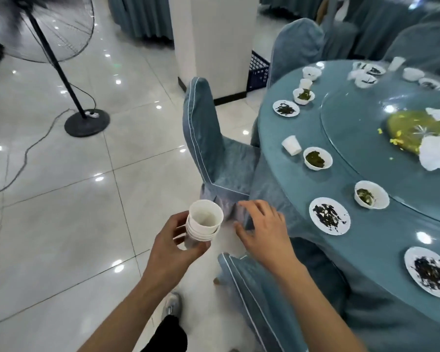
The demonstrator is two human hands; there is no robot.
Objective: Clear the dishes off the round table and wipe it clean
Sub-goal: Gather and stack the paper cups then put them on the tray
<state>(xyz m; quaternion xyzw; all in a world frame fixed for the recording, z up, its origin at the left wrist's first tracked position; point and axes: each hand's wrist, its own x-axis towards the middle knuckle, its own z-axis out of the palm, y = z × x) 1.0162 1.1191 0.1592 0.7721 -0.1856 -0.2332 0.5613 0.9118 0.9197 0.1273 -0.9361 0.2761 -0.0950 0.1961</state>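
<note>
The left hand (174,240) grips a stack of white cups (204,224), its fingers and thumb curled round the lower part of the stack, out over the tiled floor (61,212) to the left of the round table (302,179). The right hand (263,229) hangs just beside the stack with its fingers spread and loosely bent, holding nothing, above a blue chair cover (214,138). The table, draped in blue cloth, carries white plates with dark scraps (329,215), small white bowls with green leftovers (317,158) and a single white cup (292,145) near its edge. On the glass turntable (361,138) lie a yellow-green mess and what may be crumpled paper napkins, too blurred to be sure. A standing fan (61,72) is on the floor, well apart from the table.
</note>
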